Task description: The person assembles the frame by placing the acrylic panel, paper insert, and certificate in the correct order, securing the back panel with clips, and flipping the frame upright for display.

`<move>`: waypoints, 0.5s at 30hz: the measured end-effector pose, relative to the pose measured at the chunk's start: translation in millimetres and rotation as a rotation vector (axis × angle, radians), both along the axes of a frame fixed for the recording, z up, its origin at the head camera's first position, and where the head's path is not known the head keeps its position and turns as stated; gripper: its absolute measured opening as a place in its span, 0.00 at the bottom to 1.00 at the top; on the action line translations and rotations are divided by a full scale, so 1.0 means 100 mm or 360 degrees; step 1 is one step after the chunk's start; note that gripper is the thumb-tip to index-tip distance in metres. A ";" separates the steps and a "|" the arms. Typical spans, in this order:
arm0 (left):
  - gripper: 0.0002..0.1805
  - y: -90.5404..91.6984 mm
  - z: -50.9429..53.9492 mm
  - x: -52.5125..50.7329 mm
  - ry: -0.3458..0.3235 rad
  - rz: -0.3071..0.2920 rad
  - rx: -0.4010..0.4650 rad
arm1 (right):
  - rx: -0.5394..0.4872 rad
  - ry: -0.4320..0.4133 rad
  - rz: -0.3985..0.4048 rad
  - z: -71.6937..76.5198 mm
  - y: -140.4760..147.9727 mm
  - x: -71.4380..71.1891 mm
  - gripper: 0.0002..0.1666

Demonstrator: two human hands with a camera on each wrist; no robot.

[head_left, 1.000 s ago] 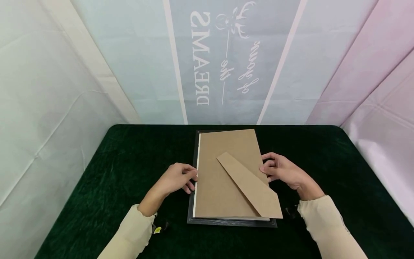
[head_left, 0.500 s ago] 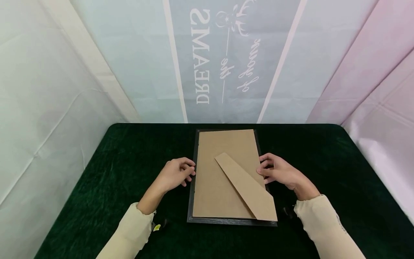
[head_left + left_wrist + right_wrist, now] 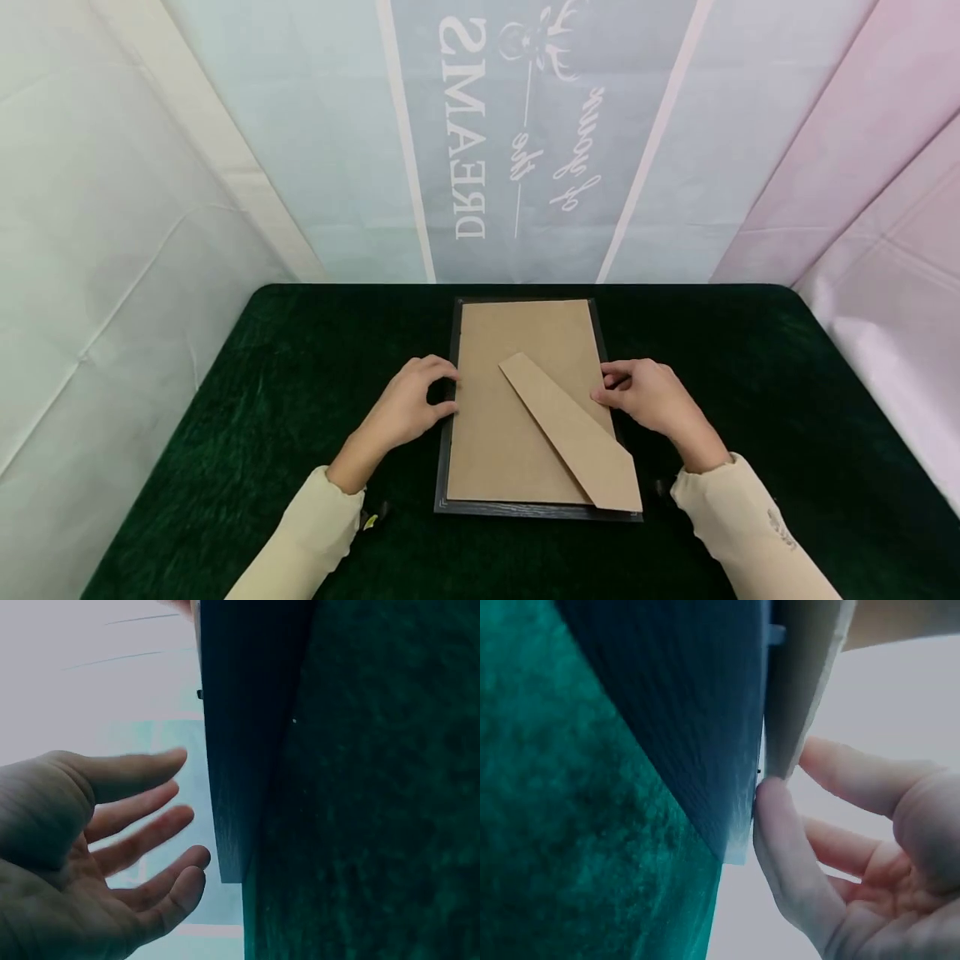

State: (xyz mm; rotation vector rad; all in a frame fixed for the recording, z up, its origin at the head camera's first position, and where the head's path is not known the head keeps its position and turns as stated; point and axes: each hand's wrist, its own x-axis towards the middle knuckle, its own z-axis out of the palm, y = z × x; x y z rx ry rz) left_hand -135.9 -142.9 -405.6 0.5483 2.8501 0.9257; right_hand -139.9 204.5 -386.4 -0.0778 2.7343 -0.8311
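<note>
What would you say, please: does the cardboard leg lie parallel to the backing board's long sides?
No, the cardboard leg slants across the backing board toward its lower right corner.

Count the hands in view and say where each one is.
2. The left hand is at the left side of the frame; the right hand pinches the right edge of the board.

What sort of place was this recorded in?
Probably a makeshift, curtained-off filming booth, though the room beyond is hidden: a table covered in dark green cloth, a printed curtain behind it, and pale sheets hanging on both sides.
</note>
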 end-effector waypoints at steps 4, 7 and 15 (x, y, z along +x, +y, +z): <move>0.22 0.02 -0.03 0.00 0.0019 -0.0144 -0.0073 | 0.0126 0.0051 -0.0005 0.03 -0.05 0.02 0.28; 0.25 0.04 -0.05 0.01 -0.0008 -0.0252 -0.0098 | 0.0146 0.0060 -0.0002 0.03 -0.06 0.02 0.28; 0.30 0.06 -0.04 0.04 -0.0085 -0.0411 -0.0127 | 0.0169 0.0109 0.0040 0.04 -0.05 0.01 0.28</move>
